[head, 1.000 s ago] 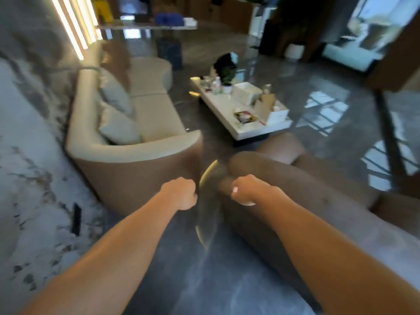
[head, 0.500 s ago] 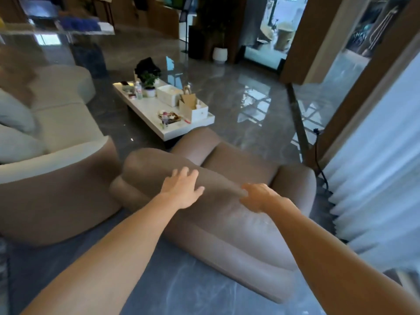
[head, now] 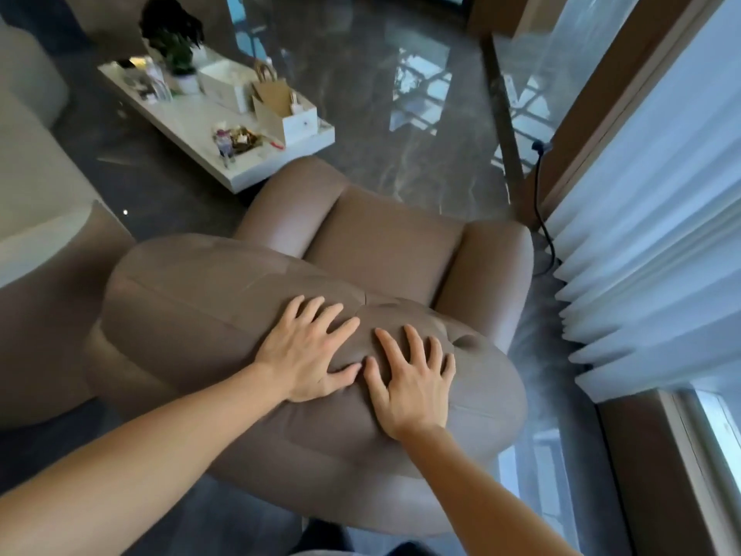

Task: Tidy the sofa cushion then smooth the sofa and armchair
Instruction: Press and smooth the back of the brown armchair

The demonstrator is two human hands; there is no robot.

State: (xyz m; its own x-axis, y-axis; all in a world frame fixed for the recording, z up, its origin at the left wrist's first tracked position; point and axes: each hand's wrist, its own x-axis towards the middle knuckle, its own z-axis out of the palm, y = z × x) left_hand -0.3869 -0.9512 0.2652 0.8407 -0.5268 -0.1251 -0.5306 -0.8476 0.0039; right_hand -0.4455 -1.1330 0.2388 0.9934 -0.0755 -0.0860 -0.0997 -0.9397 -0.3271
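Change since half a second ago: I note both hands, then only reaching the backrest, now lie flat on it; the camera has closed in and tipped down, so the beige sofa has slid to the left edge.
Left hand [head: 310, 353]: palm down on the top of the backrest, fingers spread, thumb out toward the other hand.
Right hand [head: 413, 385]: palm down just beside the left, fingers spread, thumbs nearly touching; nothing gripped.
Armchair [head: 385, 242]: brown, directly below me, seen from behind; the padded backrest [head: 192, 298] is puckered and dimpled around my hands.
Sofa [head: 36, 250]: beige, left of the armchair, only its arm end in view; I cannot see any cushion on it.
Coffee table [head: 200, 118]: white, beyond the armchair, carrying a potted plant [head: 176, 54], white boxes and a brown paper bag [head: 272, 92].
Right side: pleated white curtain [head: 649, 242] near the armchair's arm; a black cable [head: 541, 210] hangs between them.
Obstruction: my forearms cover the backrest's near edge.
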